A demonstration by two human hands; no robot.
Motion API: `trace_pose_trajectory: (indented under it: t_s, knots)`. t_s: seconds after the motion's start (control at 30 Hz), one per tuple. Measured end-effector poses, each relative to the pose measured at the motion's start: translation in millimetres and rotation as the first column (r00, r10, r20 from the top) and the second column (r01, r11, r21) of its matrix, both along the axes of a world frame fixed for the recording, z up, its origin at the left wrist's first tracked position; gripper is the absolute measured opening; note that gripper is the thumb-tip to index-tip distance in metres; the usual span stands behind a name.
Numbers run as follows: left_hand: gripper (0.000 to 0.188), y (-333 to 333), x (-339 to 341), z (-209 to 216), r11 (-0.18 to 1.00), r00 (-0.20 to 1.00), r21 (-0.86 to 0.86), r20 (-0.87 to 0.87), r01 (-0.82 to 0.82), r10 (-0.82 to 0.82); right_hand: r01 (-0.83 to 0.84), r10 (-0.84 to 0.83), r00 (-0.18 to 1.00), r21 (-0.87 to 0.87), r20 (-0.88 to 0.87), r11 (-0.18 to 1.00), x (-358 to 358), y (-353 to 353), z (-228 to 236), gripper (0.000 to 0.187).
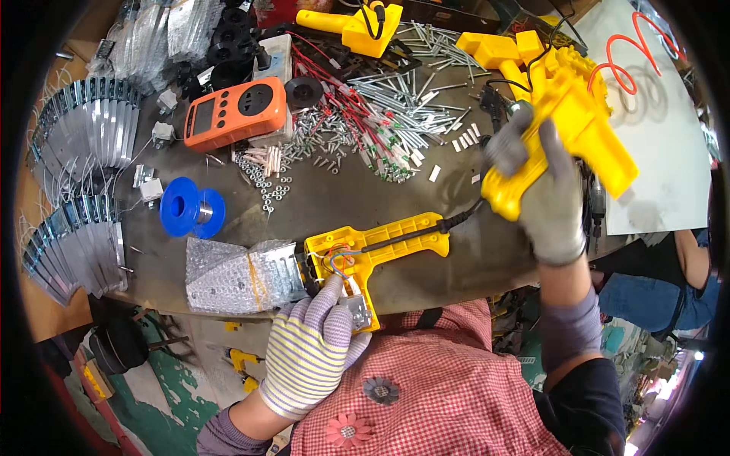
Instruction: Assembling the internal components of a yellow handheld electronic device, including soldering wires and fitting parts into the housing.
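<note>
My left hand (312,346), in a striped glove, reaches to the open yellow tool housing (372,251) at the table's front edge. Its fingertips press on the housing near the blue and red wires (338,262) inside. A black power cord (456,219) runs out of the housing's handle. A bubble-wrapped part (236,277) joins the housing's left side. My right hand (551,194), in a grey-white glove, is closed round a yellow housing shell (578,125), raised over the right of the table. Its fingers partly cover the shell.
An orange multimeter (237,112) and a blue solder spool (182,209) lie on the left, beside fanned metal strips (91,125). Loose screws (327,133), long bolts (411,99) and red wires (334,83) are heaped mid-table. More yellow housings (372,30) lie behind. A red coiled hose (620,64) hangs at right.
</note>
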State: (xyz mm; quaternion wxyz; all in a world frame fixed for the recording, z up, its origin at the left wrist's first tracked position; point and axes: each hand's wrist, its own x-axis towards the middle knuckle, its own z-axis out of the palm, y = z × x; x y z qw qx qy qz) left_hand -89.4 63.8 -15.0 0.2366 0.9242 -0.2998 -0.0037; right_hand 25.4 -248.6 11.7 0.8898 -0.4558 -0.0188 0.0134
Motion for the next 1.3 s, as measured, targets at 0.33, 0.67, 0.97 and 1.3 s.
trace_pose_trajectory:
  t_s: [0.33,0.67,0.97,1.3]
  knots:
    - [0.05,-7.5,10.1,2.4,0.999,1.0,-0.04,0.0,-0.009,0.009,-0.041,0.264,0.952,-0.788,0.157,0.614,-44.4,65.6,-36.2,0.042]
    - [0.038,6.5,-17.8,-22.7,0.871,0.984,-0.46,-0.042,-0.171,0.171,0.265,0.543,0.765,-0.938,0.346,0.224,-37.8,79.7,-16.9,0.083]
    - [0.074,22.1,-38.3,-10.1,0.177,0.319,-0.542,-0.694,-0.821,-0.645,0.358,0.503,0.797,-0.932,0.333,0.051,-43.8,92.0,-19.9,0.107]
    - [0.081,20.3,-44.0,-12.8,0.039,0.202,-0.346,-0.633,-0.937,-0.748,0.304,0.479,0.838,-0.953,0.261,-0.012,-46.5,93.5,-16.0,0.103]
